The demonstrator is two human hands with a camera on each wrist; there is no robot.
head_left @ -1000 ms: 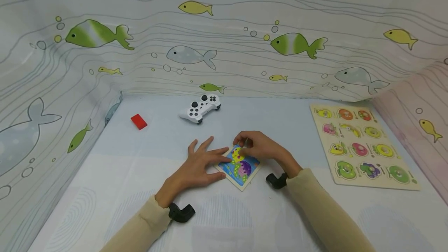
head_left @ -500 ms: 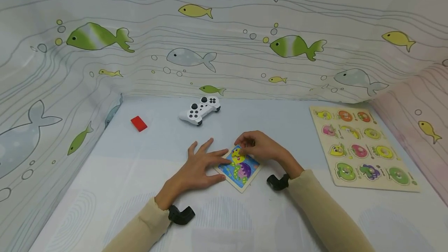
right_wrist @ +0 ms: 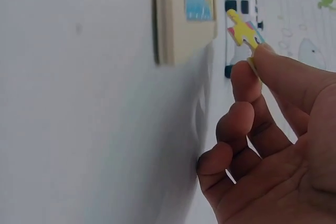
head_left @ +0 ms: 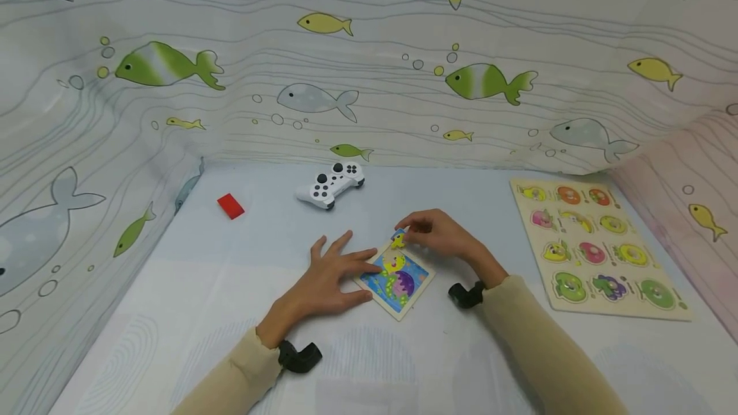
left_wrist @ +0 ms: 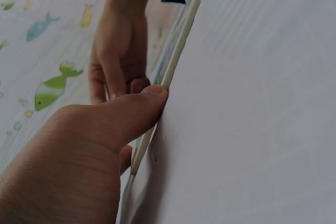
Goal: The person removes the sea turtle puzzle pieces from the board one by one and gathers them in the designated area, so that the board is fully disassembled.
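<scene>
A small square jigsaw puzzle [head_left: 399, 287] with a sea-animal picture in a pale frame lies on the table, turned cornerwise. Bare wood shows at its far corner. My left hand [head_left: 337, 277] rests at the puzzle's left side with fingers spread; the index fingertip lies over the picture, and the thumb [left_wrist: 139, 111] touches the frame's edge. Between thumb and index finger, my right hand [head_left: 441, 235] pinches a yellow and blue jigsaw piece [right_wrist: 244, 31]. That piece is lifted just above the puzzle's far corner, clear of the frame in the right wrist view.
A white game controller [head_left: 332, 186] lies beyond the hands. Farther left is a red rectangular block [head_left: 230, 206]. At the right lies a wooden fruit puzzle board [head_left: 596, 248]. A fish-patterned cloth wall [head_left: 392, 50] encloses the table's back and sides.
The right hand has lifted the jigsaw piece out of the puzzle's far corner, moving slightly away and to the right. The left hand stays in place on the puzzle.
</scene>
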